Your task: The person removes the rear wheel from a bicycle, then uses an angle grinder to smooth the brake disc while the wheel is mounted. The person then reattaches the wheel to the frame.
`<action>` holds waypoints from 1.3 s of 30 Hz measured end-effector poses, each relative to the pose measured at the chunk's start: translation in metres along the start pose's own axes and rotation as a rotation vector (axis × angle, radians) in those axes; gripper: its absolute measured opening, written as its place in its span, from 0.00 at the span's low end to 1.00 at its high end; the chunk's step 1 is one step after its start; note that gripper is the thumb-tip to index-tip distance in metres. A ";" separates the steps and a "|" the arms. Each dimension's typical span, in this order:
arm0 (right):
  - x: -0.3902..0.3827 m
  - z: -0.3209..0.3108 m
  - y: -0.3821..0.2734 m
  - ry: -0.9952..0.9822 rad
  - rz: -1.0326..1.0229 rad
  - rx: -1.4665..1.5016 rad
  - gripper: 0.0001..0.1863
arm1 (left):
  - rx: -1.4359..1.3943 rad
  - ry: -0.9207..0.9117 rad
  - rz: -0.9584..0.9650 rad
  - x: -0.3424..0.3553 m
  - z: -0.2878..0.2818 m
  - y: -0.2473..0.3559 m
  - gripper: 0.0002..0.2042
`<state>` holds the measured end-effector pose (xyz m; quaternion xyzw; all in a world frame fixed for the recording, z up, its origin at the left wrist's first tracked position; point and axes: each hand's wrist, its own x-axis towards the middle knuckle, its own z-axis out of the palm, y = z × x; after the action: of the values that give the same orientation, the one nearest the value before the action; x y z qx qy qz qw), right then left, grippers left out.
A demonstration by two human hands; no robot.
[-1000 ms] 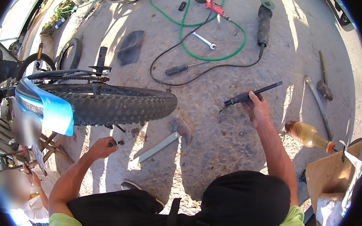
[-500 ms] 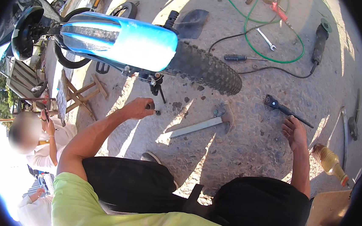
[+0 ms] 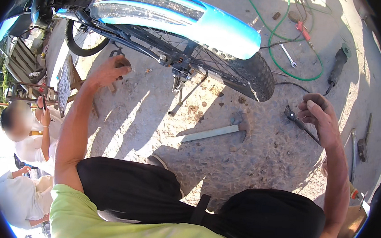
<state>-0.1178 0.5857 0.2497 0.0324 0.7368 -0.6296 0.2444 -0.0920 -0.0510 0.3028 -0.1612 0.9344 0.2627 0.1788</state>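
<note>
My left hand point(image 3: 113, 70) is raised left of the bicycle's front hub point(image 3: 178, 64), fingers curled on something I cannot make out. My right hand point(image 3: 320, 116) is empty, with fingers apart and loosely bent, above a black hand tool point(image 3: 295, 119) lying on the concrete. The bicycle's blue front fender point(image 3: 224, 30) arches over a knobby tyre point(image 3: 258, 82) ahead of me. Below the hub, a thin dark bar point(image 3: 181, 99) reaches toward the ground. A hammer point(image 3: 211, 132) with a long pale handle lies between my knees and the wheel.
A wrench point(image 3: 288, 55), green hose point(image 3: 310, 77) and angle grinder point(image 3: 337, 68) lie at back right. A metal pipe point(image 3: 353, 154) and mallet point(image 3: 362, 148) lie at right. At left are a wooden stand point(image 3: 75, 76) and two people in white point(image 3: 36, 147), one holding a dark object.
My right hand let go of the black tool and rose toward the wheel. My left hand moved up and leftward. The view shifted, so the bicycle and fender appear higher and farther right.
</note>
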 end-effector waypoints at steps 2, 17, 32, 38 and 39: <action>0.006 0.011 -0.036 -0.063 -0.106 -0.083 0.23 | -0.066 0.085 0.028 -0.003 -0.027 -0.001 0.18; 0.038 0.086 -0.137 -0.109 -0.326 -0.202 0.22 | -0.034 1.264 0.956 -0.071 -0.096 0.116 0.17; 0.107 0.118 -0.089 -0.255 -0.215 0.265 0.31 | 0.123 0.696 1.014 -0.016 -0.015 0.154 0.23; 0.086 0.120 -0.084 -0.216 -0.225 0.253 0.33 | 0.153 0.745 1.102 -0.009 -0.012 0.150 0.22; 0.081 0.121 -0.083 -0.208 -0.258 0.235 0.33 | 0.149 0.754 1.118 -0.009 -0.012 0.150 0.22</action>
<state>-0.1801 0.4332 0.2827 -0.0991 0.6270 -0.7373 0.2310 -0.1460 0.0655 0.3810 0.2781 0.8914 0.1764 -0.3114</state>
